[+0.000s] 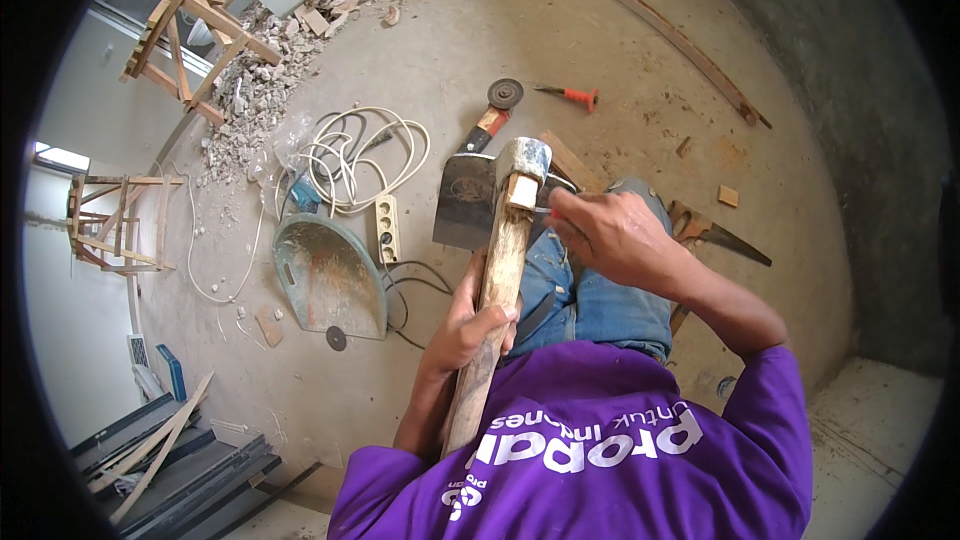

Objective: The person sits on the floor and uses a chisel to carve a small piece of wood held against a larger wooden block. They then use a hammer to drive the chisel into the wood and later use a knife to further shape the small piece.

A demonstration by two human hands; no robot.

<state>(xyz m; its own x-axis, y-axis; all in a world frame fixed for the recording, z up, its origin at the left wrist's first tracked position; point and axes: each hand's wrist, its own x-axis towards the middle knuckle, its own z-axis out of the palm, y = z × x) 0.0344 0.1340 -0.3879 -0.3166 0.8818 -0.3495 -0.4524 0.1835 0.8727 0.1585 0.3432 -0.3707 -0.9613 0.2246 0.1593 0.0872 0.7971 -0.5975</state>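
Observation:
A hoe with a dark blade (463, 202) and a rough wooden handle (505, 265) lies slanting in front of my body. My left hand (468, 328) wraps around the handle about midway. The handle's pale, cut end sits at the hoe's worn metal collar (523, 159). Beside that end, my right hand (618, 238) is closed, pinching a small thin tool with a red part (556, 213); most of it is hidden by the fingers. Just beyond the blade lies an angle grinder (490, 122), next to a chisel with an orange-red hand guard (578, 97).
A handsaw (735, 242) lies right of my legs, near a small wood block (728, 196). To the left are a power strip (387, 225), coiled white cable (345, 205), a grey-green scoop-shaped pan (330, 280) and a loose disc (336, 339). Rubble (262, 90) and wooden trestles (185, 40) stand farther off.

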